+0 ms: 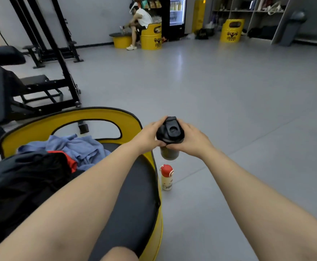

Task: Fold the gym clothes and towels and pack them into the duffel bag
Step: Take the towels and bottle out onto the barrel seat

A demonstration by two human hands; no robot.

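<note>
Both hands, left (147, 134) and right (190, 138), grasp a shaker (169, 137) by its lid. The clothes (40, 162) lie unfolded, left of the grip, on the seat (135, 185). No bag is visible. Folding seems not yet begun; next, the shaker likely needs putting down.

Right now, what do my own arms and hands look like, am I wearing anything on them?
Both forearms are bare as far as the frame shows: no sleeves in view. The left hand and right hand wear no gloves, and no rings, watch or wristband are visible. No markings show on either arm.
</note>
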